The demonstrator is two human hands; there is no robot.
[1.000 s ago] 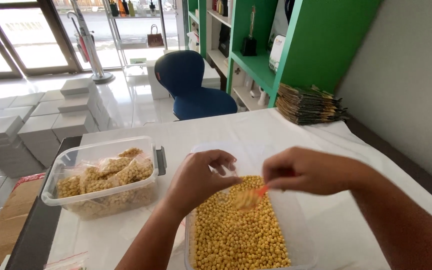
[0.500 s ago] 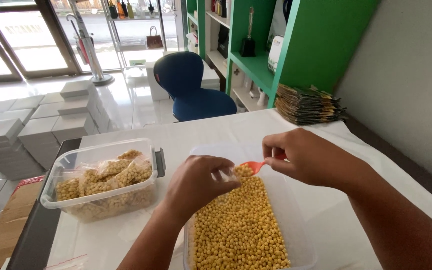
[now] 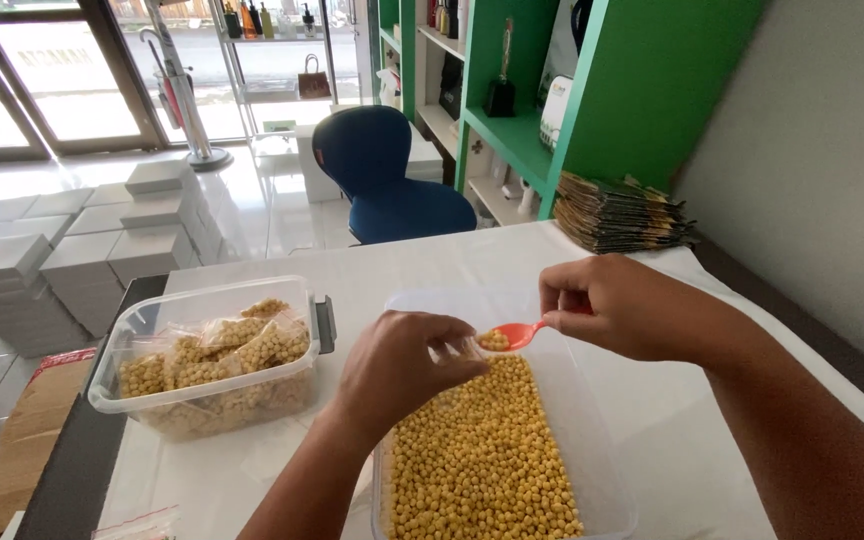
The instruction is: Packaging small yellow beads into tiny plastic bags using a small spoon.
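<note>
1. Nearest the camera, a clear plastic tub [image 3: 607,470] sits on the white-covered table [image 3: 422,265], filled with small yellow round pellets [image 3: 482,460] that look like dried chickpeas.
2. Over the tub, the left hand [image 3: 402,365] pinches a small clear plastic bag [image 3: 455,350] between thumb and fingers, closed on its rim; how wide the mouth stands cannot be told, since the hand hides most of it.
3. Just beside it, the right hand [image 3: 622,305] is clamped on the handle of an orange spoon [image 3: 514,335], its bowl loaded with a few pellets and held at the bag's mouth.
4. The risk, judging from this: a tilted spoon or a sagging bag mouth would send pellets past the opening. Most would drop back into the tub, though some could bounce onto the table.
5. To the left, a second clear tub [image 3: 202,300] holds filled bags of the same pellets.
6. Farther back stand a stack of dark flat packets [image 3: 617,215], a blue chair [image 3: 392,175], green shelves [image 3: 642,90] and white boxes [image 3: 82,240] on the floor.
</note>
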